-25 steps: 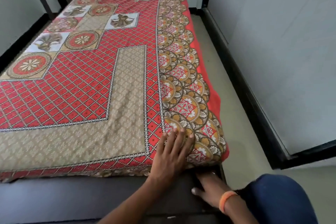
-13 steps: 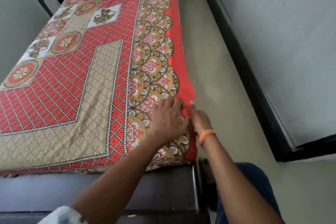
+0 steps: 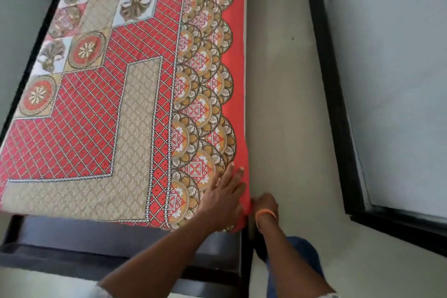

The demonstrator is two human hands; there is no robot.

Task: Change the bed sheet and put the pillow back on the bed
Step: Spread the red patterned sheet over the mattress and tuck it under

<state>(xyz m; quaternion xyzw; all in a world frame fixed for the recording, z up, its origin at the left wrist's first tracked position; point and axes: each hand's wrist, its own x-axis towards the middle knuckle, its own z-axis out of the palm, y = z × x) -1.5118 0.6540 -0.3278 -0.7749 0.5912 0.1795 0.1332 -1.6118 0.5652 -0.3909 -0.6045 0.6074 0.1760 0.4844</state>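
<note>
My left hand (image 3: 223,195) lies flat, fingers straight, pressing the sheet (image 3: 135,113) at the bed's near right corner. My right hand (image 3: 264,203), with an orange band (image 3: 266,213) at the wrist, is just beside it at the sheet's hanging red edge; I cannot tell whether it grips. The sheet covers the mattress above the dark bed frame (image 3: 121,247).

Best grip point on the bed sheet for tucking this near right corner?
Pinch the plain red border of the bed sheet where it hangs over the mattress side, coming from the floor side, low. That edge drapes free there; the top lies flat. The left hand presses the corner, the right hand is already at the edge.
</note>
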